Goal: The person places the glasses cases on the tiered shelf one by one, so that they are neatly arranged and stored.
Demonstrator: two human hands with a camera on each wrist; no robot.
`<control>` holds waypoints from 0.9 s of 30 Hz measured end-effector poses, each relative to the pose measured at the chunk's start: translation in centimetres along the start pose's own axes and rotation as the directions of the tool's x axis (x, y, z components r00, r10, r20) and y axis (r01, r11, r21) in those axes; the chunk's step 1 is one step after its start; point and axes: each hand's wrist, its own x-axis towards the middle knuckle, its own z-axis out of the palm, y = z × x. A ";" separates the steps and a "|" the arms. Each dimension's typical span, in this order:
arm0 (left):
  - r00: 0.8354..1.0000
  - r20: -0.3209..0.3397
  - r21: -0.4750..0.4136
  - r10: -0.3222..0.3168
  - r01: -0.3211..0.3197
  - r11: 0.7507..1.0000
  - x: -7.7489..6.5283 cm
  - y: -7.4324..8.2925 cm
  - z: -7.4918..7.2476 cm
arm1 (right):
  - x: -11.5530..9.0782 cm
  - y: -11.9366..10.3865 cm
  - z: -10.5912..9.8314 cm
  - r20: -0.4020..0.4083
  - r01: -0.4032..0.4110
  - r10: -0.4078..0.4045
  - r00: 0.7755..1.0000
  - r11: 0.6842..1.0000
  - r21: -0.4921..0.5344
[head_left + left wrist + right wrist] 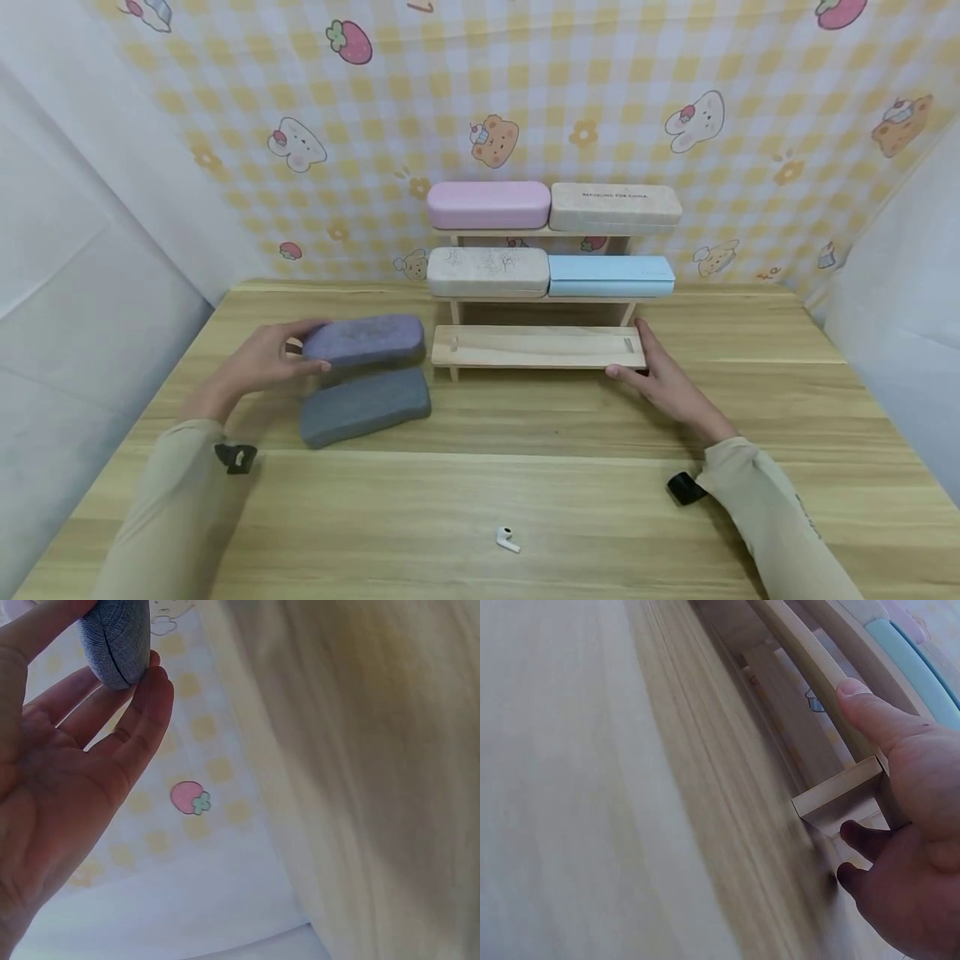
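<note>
My left hand (266, 360) pinches the left end of a purple glasses case (365, 340), thumb in front and fingers behind. In the left wrist view the end of this case (116, 645) looks blue-grey, with a dark seam. A grey glasses case (366, 408) lies just in front of it on the table. My right hand (667, 379) grips the right end of the lowest tier of a wooden tiered rack (536, 348). Its thumb (862, 705) presses on the tier's edge, seen in the right wrist view. Nothing lies on that bottom tier.
On the rack's top tier sit a pink case (489, 206) and a beige lettered case (615, 208). A pale patterned case (487, 272) and a light blue case (611, 277) fill the middle tier. A white earbud (507, 540) lies near the table's front. A checked cloth (420, 100) hangs behind.
</note>
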 end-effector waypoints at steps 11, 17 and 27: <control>0.999 -0.008 0.003 0.041 -0.041 0.999 0.3 2.4 -0.3 | 0.0 0.1 0.2 0.006 0.004 -0.005 1.000 1.000 0.021; 0.997 -0.022 0.019 0.072 -0.071 0.997 0.9 3.5 0.0 | -0.2 0.1 0.1 0.004 -0.002 0.002 1.000 1.000 0.020; 0.992 -0.025 0.036 0.126 -0.126 0.991 1.7 5.1 0.4 | -0.3 -0.3 0.0 0.012 -0.016 0.016 1.000 1.000 0.014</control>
